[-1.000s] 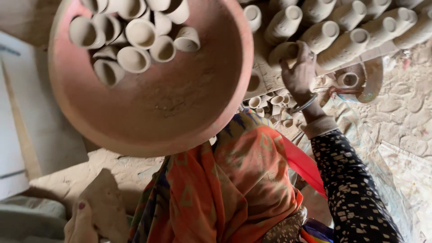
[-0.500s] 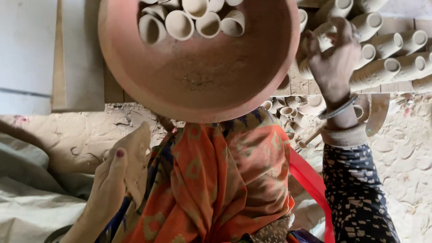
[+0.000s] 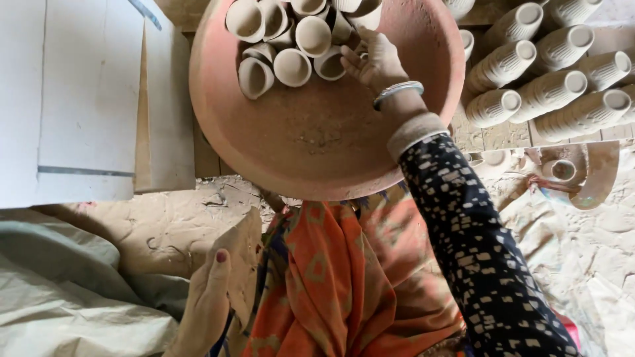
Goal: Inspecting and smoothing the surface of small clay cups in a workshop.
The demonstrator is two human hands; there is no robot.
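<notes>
Our right hand (image 3: 377, 63) now off stacked cups, moved into clay bowl (image 3: 317, 152), touching small cups (image 3: 291, 39)

dark speckled sleeve (image 3: 483, 258), silver bangle (image 3: 397, 92), orange patterned garment (image 3: 337, 284).

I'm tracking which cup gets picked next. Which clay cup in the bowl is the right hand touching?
The right hand touches the cup at the pile's right edge, mouth up, beside its fingertips in the big clay bowl; the other cups lie farther left.
</notes>
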